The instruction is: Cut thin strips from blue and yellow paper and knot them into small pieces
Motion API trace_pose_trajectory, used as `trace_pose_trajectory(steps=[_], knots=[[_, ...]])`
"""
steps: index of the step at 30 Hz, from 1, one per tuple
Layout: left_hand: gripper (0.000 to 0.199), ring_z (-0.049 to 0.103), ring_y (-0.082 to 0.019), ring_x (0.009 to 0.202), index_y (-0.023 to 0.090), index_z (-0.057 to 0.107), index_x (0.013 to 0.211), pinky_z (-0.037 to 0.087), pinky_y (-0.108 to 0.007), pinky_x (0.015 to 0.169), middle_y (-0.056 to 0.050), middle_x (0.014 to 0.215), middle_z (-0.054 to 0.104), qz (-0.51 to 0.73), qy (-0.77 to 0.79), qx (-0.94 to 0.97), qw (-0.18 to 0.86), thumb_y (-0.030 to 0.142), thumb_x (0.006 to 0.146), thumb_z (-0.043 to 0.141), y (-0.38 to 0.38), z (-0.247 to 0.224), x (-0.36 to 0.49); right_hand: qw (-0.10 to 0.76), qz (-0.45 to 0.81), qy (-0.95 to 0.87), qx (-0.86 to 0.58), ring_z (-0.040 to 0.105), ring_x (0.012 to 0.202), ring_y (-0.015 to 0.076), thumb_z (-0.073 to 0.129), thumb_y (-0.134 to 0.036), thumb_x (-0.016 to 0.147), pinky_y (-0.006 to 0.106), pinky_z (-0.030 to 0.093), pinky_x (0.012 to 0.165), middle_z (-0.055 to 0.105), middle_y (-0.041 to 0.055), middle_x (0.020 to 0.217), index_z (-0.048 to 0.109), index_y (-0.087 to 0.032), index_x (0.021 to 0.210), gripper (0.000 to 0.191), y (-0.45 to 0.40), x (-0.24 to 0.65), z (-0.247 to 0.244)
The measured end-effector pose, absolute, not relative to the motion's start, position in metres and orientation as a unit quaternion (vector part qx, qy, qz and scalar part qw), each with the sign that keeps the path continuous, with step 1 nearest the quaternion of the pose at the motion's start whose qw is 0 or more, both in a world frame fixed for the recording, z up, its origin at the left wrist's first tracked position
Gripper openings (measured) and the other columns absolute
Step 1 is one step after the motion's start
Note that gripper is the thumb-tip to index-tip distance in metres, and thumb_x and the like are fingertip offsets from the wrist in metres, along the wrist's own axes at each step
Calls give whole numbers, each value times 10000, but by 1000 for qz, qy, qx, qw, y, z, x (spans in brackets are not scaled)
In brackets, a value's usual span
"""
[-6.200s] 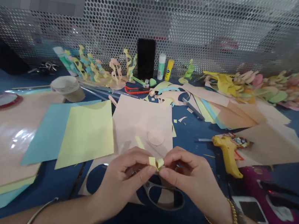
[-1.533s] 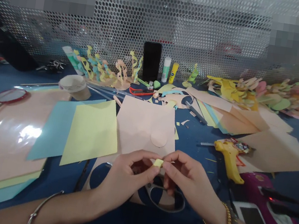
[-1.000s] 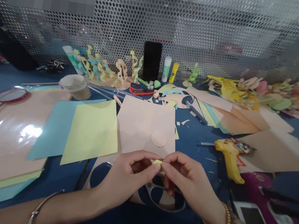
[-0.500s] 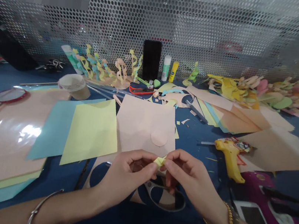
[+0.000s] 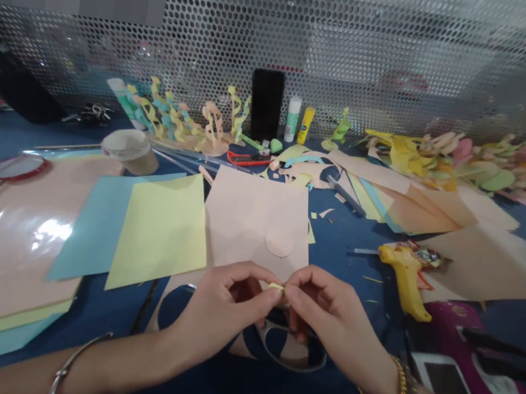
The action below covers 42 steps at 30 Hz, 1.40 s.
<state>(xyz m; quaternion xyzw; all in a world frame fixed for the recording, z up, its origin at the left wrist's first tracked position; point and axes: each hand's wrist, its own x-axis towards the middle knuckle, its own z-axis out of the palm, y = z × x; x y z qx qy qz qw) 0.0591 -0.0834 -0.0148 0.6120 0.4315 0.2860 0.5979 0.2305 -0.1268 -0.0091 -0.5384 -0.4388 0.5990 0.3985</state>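
Note:
Between my fingertips is a small piece of pale yellow paper (image 5: 275,286), mostly hidden, with only a thin edge showing. My left hand (image 5: 222,303) and my right hand (image 5: 326,305) both pinch it above the table. Just beyond my fingers lies a peach paper sheet (image 5: 249,221) with a paper circle (image 5: 280,242) on it. Below my hands, black-handled scissors (image 5: 288,355) rest on a cut sheet, partly covered by my right hand.
A yellow hot glue gun (image 5: 404,277) and a white phone (image 5: 442,379) lie to the right. Pale yellow and blue sheets (image 5: 161,234) lie left. Paper curls, glue sticks and an upright black phone (image 5: 265,105) stand before a perforated metal panel (image 5: 365,41).
The yellow paper, plainly visible as a small folded piece earlier, now shows only as a thin edge between my fingertips. My hands have come closer together.

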Motion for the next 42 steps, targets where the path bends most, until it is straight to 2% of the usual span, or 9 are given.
trace_pose_trajectory(steps=[5, 13, 19, 23, 31, 42], knots=[[76, 576, -87, 472, 196, 661, 781, 449, -178, 491, 51, 526, 591, 290, 443, 603, 597, 271, 796, 651, -84, -14, 59, 404, 609, -424, -536, 490, 446, 69, 590, -418, 842, 183, 437, 431, 535, -51, 539, 543, -178, 795, 249, -126, 230, -8], [78, 600, -99, 541, 196, 691, 835, 509, -194, 546, 12, 664, 679, 289, 417, 581, 637, 246, 794, 648, -84, -12, 62, 425, 650, -363, -514, 482, 404, 62, 572, -404, 863, 168, 400, 408, 544, -52, 504, 542, -184, 779, 237, -123, 230, -12], [79, 597, -88, 518, 185, 677, 789, 489, -172, 532, 34, 582, 644, 288, 421, 583, 632, 257, 807, 651, -82, -14, 61, 414, 641, -384, -520, 491, 447, 72, 617, -428, 826, 166, 427, 394, 535, -55, 547, 544, -185, 828, 253, -124, 229, -11], [83, 615, -100, 561, 175, 666, 766, 498, -182, 562, 27, 609, 649, 280, 418, 576, 645, 245, 804, 644, -83, -12, 61, 405, 613, -412, -539, 485, 444, 70, 633, -417, 815, 170, 441, 397, 527, -56, 530, 561, -176, 784, 254, -124, 230, -10], [74, 634, -99, 573, 175, 678, 773, 510, -180, 564, 18, 656, 658, 288, 409, 566, 655, 221, 805, 630, -82, -8, 62, 423, 659, -333, -525, 462, 402, 60, 639, -419, 804, 155, 411, 366, 532, -49, 494, 581, -172, 719, 267, -121, 230, -9], [109, 611, -69, 494, 190, 692, 751, 500, -144, 515, 37, 595, 656, 293, 435, 576, 627, 246, 824, 632, -81, -10, 62, 420, 634, -382, -525, 469, 413, 64, 598, -414, 837, 176, 422, 398, 528, -40, 496, 612, -157, 722, 281, -124, 231, -11]])
